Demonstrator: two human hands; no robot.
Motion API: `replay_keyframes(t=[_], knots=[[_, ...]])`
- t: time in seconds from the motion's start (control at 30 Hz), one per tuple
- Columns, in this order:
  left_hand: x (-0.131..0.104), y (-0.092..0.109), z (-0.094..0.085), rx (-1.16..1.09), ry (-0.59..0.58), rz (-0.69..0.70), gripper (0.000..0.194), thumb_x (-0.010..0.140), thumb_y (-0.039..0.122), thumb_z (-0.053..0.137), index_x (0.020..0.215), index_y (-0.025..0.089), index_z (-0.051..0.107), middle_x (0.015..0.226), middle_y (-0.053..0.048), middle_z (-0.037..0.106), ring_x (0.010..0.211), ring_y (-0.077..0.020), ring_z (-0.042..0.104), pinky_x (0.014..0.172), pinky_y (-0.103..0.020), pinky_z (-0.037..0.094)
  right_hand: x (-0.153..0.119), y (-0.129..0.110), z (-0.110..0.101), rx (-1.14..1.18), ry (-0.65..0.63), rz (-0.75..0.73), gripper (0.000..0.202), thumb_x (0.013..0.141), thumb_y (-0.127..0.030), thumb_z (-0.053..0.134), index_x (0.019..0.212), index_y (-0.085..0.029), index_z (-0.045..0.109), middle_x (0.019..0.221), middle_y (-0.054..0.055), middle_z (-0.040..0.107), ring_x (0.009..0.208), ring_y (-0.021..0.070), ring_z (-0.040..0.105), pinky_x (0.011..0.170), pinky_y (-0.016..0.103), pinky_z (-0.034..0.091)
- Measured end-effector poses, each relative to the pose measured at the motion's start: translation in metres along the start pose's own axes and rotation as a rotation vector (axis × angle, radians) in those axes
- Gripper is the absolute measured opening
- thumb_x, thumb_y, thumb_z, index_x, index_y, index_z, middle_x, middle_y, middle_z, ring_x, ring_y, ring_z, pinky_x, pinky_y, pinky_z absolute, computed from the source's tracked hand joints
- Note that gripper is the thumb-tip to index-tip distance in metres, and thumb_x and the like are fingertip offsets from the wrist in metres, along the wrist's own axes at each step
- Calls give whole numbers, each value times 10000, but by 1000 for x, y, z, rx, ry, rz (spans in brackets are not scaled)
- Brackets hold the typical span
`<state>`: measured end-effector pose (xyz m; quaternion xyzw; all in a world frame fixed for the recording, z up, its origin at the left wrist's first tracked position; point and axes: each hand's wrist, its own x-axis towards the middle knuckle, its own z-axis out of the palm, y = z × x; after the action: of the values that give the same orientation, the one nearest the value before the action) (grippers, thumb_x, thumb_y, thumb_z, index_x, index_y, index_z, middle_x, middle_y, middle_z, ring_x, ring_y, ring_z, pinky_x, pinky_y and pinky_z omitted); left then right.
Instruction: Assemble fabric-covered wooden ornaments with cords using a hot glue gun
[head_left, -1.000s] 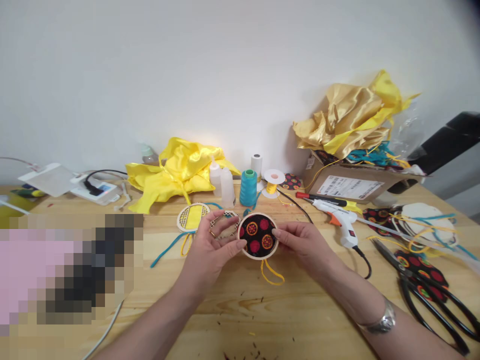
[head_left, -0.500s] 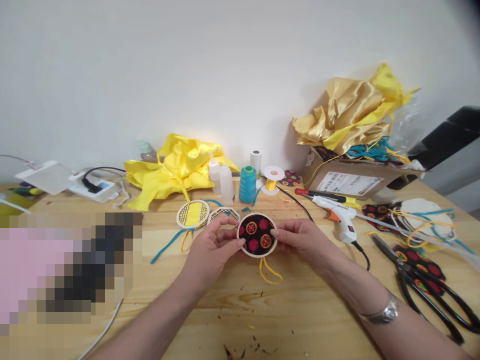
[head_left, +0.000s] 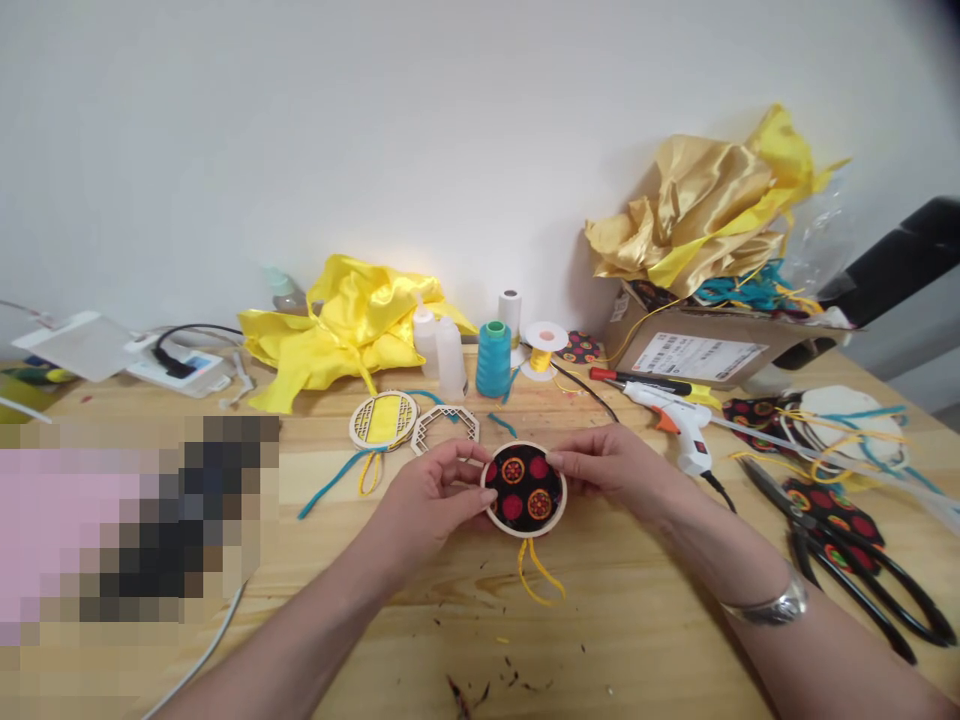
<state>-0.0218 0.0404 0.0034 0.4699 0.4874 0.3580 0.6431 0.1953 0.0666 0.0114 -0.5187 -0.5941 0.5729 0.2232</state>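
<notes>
Between my two hands is a round wooden-rimmed piece [head_left: 525, 490] faced with black fabric patterned in red and orange circles. A yellow cord loop [head_left: 538, 572] hangs from its lower edge. My left hand [head_left: 442, 490] pinches the left rim, thumb on the front. On the upper right rim, my right hand [head_left: 604, 465] grips with its thumb in front; its other fingers are partly hidden behind. Just beyond my left hand lie an openwork octagonal wooden frame [head_left: 417, 432] and a round lattice piece with yellow fabric [head_left: 384, 420].
At right are a white glue gun [head_left: 688, 440], large black scissors [head_left: 840, 545] and a cardboard box [head_left: 694, 350] heaped with fabric. Behind stand a teal thread spool [head_left: 493, 360], white bottles [head_left: 451, 360] and crumpled yellow fabric [head_left: 337, 330]. A pixelated area covers the left.
Both hands have brought the round piece slightly nearer and to the right, uncovering more of the octagonal frame. The grip looks the same.
</notes>
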Motion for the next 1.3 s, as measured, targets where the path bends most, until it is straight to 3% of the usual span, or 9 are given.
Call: replay_keyframes(t=[0.13, 0.27, 0.57, 1.1, 1.3], knots=[[-1, 0, 2, 20, -11, -81, 229, 637, 164, 733, 835, 181, 618, 826, 34, 655, 685, -128, 665, 648, -266, 542, 1, 3, -1, -151, -21, 10, 339, 710, -437, 611, 589, -123, 657, 464, -38, 432, 457, 75, 335, 433, 226, 227], [-2, -1, 2, 98, -14, -93, 215, 644, 158, 706, 834, 187, 611, 764, 42, 643, 662, -127, 650, 639, -263, 521, 4, 11, 1, -265, 5, 9, 320, 720, -404, 595, 566, -129, 648, 455, -53, 387, 460, 74, 300, 439, 232, 203], [-1, -5, -4, 336, -25, 16, 230, 678, 192, 659, 907, 191, 643, 787, -2, 674, 738, -175, 626, 687, -295, 474, 1, 7, 8, -431, 70, 27, 293, 736, -360, 556, 586, -138, 672, 471, -39, 422, 472, 91, 331, 455, 241, 246], [-5, -1, -3, 689, 9, 178, 185, 756, 254, 613, 927, 236, 683, 745, 7, 661, 664, -178, 587, 618, -287, 451, -1, -1, 13, -580, 151, 7, 270, 770, -323, 564, 606, -155, 697, 489, 2, 557, 474, 105, 420, 476, 250, 281], [-6, 4, 0, 891, 15, 209, 228, 780, 243, 591, 985, 193, 677, 914, -56, 594, 791, -205, 589, 732, -345, 464, -1, 1, 14, -599, 154, 3, 284, 783, -341, 560, 666, -147, 729, 519, 21, 602, 482, 114, 446, 480, 256, 290]])
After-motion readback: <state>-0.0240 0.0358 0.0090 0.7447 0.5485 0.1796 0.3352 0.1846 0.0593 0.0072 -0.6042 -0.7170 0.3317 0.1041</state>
